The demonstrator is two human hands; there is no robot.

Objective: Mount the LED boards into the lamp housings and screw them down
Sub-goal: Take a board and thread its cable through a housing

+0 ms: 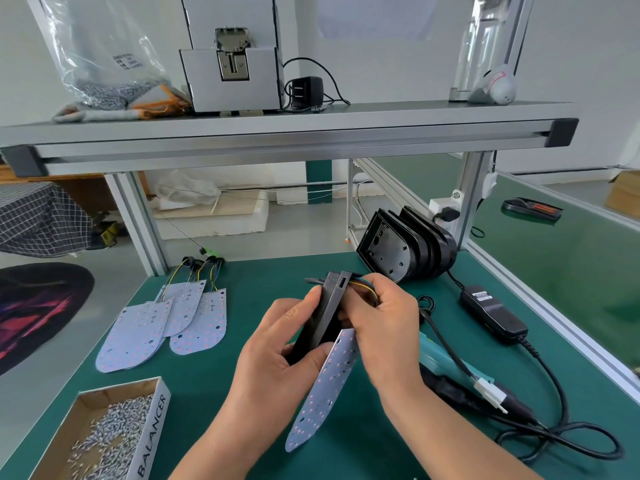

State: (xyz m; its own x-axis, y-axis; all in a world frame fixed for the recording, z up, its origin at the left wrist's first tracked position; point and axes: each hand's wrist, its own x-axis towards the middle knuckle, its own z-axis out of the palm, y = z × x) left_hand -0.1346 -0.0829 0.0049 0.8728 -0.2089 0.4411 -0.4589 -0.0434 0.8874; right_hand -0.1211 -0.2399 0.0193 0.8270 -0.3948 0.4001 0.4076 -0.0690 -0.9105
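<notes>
My left hand point(277, 344) grips a black lamp housing point(323, 313) held on edge above the green mat. My right hand point(384, 323) pinches the coloured wires point(363, 284) at the housing's top slot. A white LED board point(325, 389) hangs down from those wires below my hands. Several more LED boards point(166, 323) with wire tails lie fanned on the mat at the left. A stack of black housings point(405, 244) stands on edge at the back right. A cardboard box of screws point(110, 434) sits at the front left.
A teal electric screwdriver point(446, 365) lies right of my hands, its cable running to a black power adapter point(491, 311). An aluminium frame shelf point(277, 133) spans overhead, carrying a screw feeder point(232, 53) and a bag of screws point(104, 57). The bench rail point(554, 323) borders the right.
</notes>
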